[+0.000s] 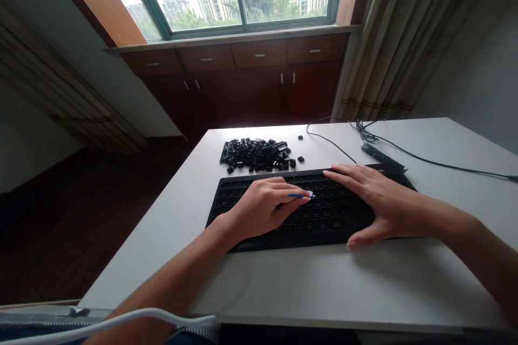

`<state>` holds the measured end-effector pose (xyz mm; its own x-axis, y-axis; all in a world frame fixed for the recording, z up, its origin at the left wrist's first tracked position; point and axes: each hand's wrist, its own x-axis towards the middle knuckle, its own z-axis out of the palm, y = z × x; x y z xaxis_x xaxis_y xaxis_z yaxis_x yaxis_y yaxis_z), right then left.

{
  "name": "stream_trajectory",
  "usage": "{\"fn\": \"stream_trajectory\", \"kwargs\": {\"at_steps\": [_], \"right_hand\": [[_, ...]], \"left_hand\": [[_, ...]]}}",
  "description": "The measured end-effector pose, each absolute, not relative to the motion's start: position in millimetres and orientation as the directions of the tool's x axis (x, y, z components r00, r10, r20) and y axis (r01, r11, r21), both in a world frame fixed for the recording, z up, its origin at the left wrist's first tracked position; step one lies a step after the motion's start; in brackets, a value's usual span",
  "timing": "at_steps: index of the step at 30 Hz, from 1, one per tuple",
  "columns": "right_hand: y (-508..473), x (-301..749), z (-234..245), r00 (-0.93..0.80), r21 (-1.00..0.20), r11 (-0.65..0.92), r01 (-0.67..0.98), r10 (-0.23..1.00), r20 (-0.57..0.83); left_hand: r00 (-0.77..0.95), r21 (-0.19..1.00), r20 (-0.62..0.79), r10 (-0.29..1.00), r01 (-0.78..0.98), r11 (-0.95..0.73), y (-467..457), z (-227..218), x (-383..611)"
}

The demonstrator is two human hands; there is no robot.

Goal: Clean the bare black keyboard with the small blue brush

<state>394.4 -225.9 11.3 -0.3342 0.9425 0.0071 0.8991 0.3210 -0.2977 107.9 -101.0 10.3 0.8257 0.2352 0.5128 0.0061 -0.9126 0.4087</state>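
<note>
A: What have I got on the feed?

B: Your left hand (261, 210) and right hand (384, 202) are both on the keyboard (327, 207), so the step in hand looks like work at the keys.

A: Yes, I can see my left fingers (283, 190) curled in, with a thin blue tool (298, 195) lying across them. They seem closed on it, but I can't see the whole grip. Its pale tip points across the keys.

B: And the right?

A: Spread wide and holding nothing. The fingertips rest near the keyboard's far edge, and the thumb (353, 245) sits on the table (283, 285) just off the near edge.

B: Where are the loose parts?

A: A pile of keycaps (254, 154) lies on the table beyond the keyboard, with a black cable (332, 133) off to the right.

B: What does the next move call for?

A: With the tip over the keys, I'd say a steady left grip and the right hand bracing the board.
</note>
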Motion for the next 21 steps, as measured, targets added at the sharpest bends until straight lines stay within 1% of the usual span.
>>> {"fn": "stream_trajectory", "kwargs": {"at_steps": [4,12,18,21], "right_hand": [[-225.7,394.4,10.9,-0.331,-0.290,0.317,0.903,0.944,0.003],[-225.3,394.3,10.7,-0.336,-0.282,0.323,0.904,0.942,0.002],[-225.5,394.7,10.5,-0.337,-0.258,0.326,0.909,0.942,0.004],[-225.4,394.3,10.6,-0.332,-0.261,0.323,0.910,0.943,0.011]], "left_hand": [[0.828,0.406,0.517,0.219,-0.012,-0.914,-102.6,10.9,108.2],[0.826,0.339,0.545,0.146,-0.058,-0.939,-100.8,9.0,107.0],[0.839,0.387,0.535,0.104,-0.134,-0.912,-102.9,10.1,108.4],[0.842,0.414,0.528,0.107,-0.146,-0.899,-103.9,11.2,108.2]]}}
